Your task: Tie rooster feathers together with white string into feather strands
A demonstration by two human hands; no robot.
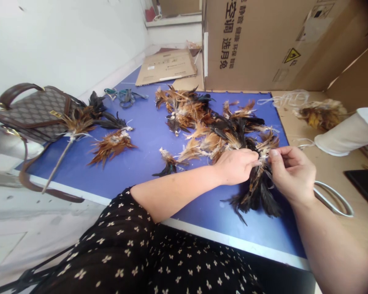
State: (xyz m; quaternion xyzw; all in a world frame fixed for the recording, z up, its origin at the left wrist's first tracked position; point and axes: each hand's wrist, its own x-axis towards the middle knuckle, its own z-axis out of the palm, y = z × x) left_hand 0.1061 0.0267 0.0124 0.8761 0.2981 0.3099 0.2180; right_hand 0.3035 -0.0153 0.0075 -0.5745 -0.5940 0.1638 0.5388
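Note:
Over the right part of the blue table, my left hand (237,166) is closed on a bunch of dark feathers (260,196) whose long black tips fan out toward the table's front edge. My right hand (294,169) meets it from the other side, thumb and forefinger pinched at the whitish quill ends. Whether a thread is also between these fingers I cannot tell. Behind both hands spreads a loose pile of brown and black feathers (190,112). A small dark feather tuft (168,161) lies left of my left forearm.
At the left are a patterned handbag (33,112), a feather duster with a thin stick (58,165) and a brown feather bunch (113,145). A large cardboard box (263,49) stands behind. To the right are a white spool (349,130), a pale loop (335,200) and a black phone-like slab (364,185).

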